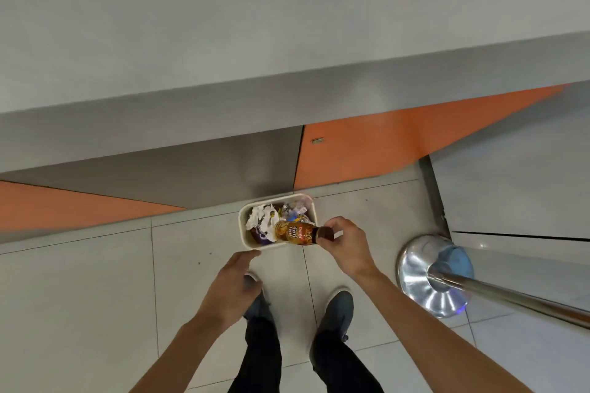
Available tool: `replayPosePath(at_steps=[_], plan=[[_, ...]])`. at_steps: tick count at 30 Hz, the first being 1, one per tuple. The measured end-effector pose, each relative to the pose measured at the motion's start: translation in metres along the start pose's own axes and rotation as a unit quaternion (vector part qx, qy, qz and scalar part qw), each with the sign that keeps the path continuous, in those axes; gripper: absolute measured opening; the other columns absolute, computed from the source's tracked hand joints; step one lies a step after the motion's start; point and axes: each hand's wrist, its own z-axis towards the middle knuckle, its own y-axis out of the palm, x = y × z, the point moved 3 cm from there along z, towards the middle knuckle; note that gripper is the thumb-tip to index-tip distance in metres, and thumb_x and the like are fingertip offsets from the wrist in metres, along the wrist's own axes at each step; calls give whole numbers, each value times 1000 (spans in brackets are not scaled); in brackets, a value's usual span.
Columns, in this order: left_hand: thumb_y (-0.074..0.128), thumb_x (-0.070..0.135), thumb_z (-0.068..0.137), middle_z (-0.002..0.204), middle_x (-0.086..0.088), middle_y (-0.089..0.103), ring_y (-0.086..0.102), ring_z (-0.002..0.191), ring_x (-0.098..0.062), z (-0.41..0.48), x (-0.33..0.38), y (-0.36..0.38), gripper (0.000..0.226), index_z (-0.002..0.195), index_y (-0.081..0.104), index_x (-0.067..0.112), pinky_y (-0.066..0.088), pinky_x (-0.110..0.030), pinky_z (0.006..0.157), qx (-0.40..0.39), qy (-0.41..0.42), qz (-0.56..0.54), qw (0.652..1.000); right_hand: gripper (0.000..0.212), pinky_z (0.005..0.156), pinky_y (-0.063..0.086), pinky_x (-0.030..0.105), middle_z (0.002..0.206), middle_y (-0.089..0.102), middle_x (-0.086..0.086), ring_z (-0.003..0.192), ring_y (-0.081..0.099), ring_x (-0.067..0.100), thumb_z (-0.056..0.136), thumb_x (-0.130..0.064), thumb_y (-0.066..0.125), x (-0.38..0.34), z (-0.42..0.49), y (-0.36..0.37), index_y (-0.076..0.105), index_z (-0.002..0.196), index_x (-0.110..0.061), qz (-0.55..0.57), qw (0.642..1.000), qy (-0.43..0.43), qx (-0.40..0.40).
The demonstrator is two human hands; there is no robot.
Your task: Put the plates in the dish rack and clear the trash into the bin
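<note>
The right hand is pinching the dark cap of a brown plastic drink bottle with an orange label, holding it over the near right corner of a small white rectangular plastic bin that is standing on the pale tiled floor. The left hand is hanging on the near side of the bin, fingers loose and holding nothing, apart from the bottle. The bin is holding crumpled white paper on its left, a purple wrapper nearer the front, and clear plastic packaging toward its far right. The bottle is lying almost level, its long axis running across the bin from side to side; its base is pointing in over the bin's contents and its capped neck is pointing out past the bin's right wall. A shiny round metal stand base is sitting well to the right of the bin, and two dark shoes are standing on the near side of it.
</note>
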Motion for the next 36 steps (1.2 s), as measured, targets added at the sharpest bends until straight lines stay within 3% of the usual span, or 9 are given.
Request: replayPosePath(at_steps=[2,4,8,12,18,21,28,36], plan=[[67,15,88,137,8,51,53,114,-8,14,-21,19,54,138,48,25,47,-24,95,-1,-19,-13,1000,25,69,42,8,102,61,4,88,58,14,81,-18,78,22,27,19,64,102,-15,-48,999,-12,-13],[68,14,88,136,8,51,53,115,-10,25,-39,36,59,140,44,27,47,-26,96,-11,-25,-7,1000,28,70,38,7,107,59,6,93,58,15,83,-19,75,42,47,40,64,107,-14,-86,995,-28,-29],[68,14,87,144,5,43,48,127,-17,75,-76,57,71,148,33,27,46,-34,100,-1,-33,25,999,31,87,48,29,118,55,9,100,61,26,84,-20,73,66,86,78,62,112,-13,-143,986,-79,-38],[66,9,87,145,-7,44,49,127,-26,121,-118,72,70,148,35,20,41,-36,103,24,-113,-5,993,34,90,50,37,133,48,9,104,61,30,86,-18,70,85,113,110,56,117,-13,-199,971,-117,-58],[60,16,90,153,0,31,43,134,-21,122,-158,118,71,152,26,24,41,-33,103,-89,-113,81,986,38,78,52,42,141,41,12,102,61,34,93,-16,59,106,149,137,46,128,-12,-351,920,-156,-81],[60,14,90,152,0,34,46,132,-21,120,-163,127,67,150,31,25,44,-34,104,-80,-110,63,989,37,71,52,41,143,38,12,87,65,33,90,-10,60,115,163,138,48,125,-14,-389,908,-145,-59],[61,15,90,148,0,40,50,126,-21,125,-148,119,61,146,38,22,46,-35,102,-61,-98,47,992,39,84,55,41,131,48,15,94,64,32,91,-10,60,127,166,138,51,130,-11,-368,923,-83,-79],[60,13,91,138,1,48,55,112,-16,110,-112,104,52,140,45,20,49,-33,94,-33,-68,1,997,31,82,55,42,127,47,13,101,59,30,87,-3,59,102,134,129,63,117,-12,-383,905,-163,-92]])
